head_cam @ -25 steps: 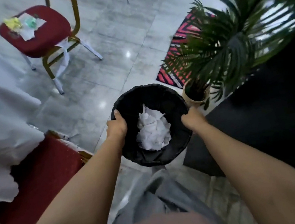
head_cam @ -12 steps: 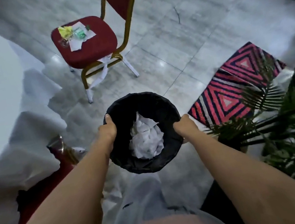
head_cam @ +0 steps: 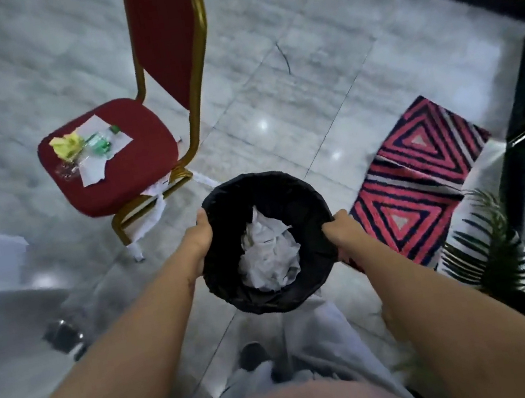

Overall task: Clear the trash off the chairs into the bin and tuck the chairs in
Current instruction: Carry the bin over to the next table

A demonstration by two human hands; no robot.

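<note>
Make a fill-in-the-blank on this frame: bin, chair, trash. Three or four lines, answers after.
1. Both hands, left hand and right hand, grip the rim of the round black-lined ____.
2. Inside it lies crumpled white ____.
3. The trash, yellow, green and white, lies on the seat of the red padded, gold-framed ____.
4. The striped pink and black rug lies to the bin's ____.

Answers: bin; paper; chair; right

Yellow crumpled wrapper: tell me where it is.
In the head view, upper left: on the red chair seat, at the trash pile's left end, beside the green bottle and white paper.
</note>
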